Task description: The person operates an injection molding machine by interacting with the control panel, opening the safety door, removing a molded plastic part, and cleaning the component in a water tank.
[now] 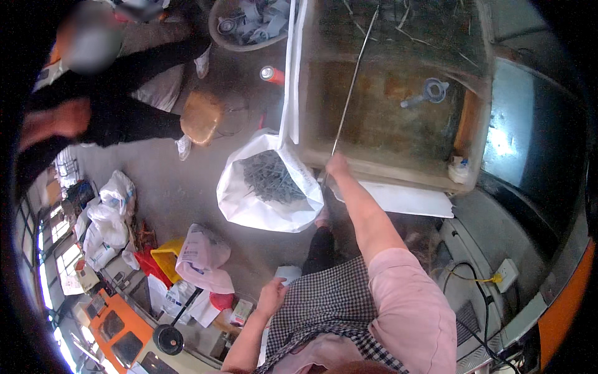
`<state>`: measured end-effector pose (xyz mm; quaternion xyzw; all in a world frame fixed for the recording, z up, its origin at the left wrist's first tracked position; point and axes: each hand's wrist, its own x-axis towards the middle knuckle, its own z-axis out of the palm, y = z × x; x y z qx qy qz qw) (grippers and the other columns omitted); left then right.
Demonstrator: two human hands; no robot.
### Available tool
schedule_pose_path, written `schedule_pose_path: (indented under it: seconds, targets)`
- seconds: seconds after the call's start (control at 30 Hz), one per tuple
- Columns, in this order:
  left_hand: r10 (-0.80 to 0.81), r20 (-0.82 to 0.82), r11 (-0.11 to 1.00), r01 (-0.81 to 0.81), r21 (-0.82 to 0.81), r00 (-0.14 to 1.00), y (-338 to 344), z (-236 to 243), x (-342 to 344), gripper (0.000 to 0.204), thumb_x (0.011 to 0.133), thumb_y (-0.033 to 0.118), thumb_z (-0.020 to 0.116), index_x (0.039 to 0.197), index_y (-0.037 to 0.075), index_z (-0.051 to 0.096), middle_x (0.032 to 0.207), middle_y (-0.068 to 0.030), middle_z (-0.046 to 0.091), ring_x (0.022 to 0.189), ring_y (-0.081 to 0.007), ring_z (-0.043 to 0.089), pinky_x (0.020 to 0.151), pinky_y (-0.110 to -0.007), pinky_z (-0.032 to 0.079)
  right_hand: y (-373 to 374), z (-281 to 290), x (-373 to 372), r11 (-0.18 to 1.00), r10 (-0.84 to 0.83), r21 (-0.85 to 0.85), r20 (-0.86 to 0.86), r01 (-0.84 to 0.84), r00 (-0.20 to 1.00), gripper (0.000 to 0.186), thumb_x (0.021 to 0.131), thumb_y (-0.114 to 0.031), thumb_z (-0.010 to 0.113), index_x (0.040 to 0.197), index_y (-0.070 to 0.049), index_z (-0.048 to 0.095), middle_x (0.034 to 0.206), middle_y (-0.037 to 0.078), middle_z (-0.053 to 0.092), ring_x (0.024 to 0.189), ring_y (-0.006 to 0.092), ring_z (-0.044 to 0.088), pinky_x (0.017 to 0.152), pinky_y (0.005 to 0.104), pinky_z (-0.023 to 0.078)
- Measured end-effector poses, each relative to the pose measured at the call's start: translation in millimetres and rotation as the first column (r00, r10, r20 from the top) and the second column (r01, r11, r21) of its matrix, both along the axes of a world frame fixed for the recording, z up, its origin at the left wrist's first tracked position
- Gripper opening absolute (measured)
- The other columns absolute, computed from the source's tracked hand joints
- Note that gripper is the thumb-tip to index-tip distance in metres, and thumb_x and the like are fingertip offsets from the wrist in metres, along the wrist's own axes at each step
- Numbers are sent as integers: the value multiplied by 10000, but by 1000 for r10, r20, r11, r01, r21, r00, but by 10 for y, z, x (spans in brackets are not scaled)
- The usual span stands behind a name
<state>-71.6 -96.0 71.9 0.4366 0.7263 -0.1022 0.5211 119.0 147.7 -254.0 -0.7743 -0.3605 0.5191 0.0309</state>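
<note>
My right hand (337, 165) is closed around a long thin metal rod (357, 75), near its lower end. The rod slants away over a large bin (386, 165) with a worn brown floor. On that floor lies a grey-blue plastic part with a ring-shaped end (434, 91). Near my apron, my left hand (272, 298) has its fingers curled beside a pale flat piece (288, 273); whether it grips this is unclear. Left of my right hand stands an open white sack (233, 202) with many thin grey pieces (271, 177).
A basin of plastic parts (227, 45) and a red can (271, 75) stand beyond the sack. Another person (112, 118) sits at the left near a stool (201, 117). Bags (202, 258) lie lower left. A machine with a cable (492, 280) stands at the right.
</note>
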Motion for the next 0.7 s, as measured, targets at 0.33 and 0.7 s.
schedule_pose_path:
  seconds: [0.33, 0.7]
  targets:
    - [-153, 60, 986, 148, 83, 986, 518, 247, 178, 238, 762, 120, 583, 970, 8, 552, 827, -202, 591, 756, -331, 591, 671, -378, 463, 78, 344, 439, 731, -480, 171, -559, 661, 676, 298, 879, -309, 447, 995, -35, 461, 678, 93, 512, 625, 222, 528, 567, 347, 440]
    - [-301, 65, 935, 281, 218, 951, 844, 715, 227, 251, 760, 125, 583, 973, -5, 551, 848, -196, 591, 770, -343, 585, 682, -390, 464, -1274, 2263, 1475, 911, -185, 391, 96, 134, 978, 450, 863, -239, 417, 1295, -130, 352, 890, 228, 583, 769, 355, 575, 648, 417, 439]
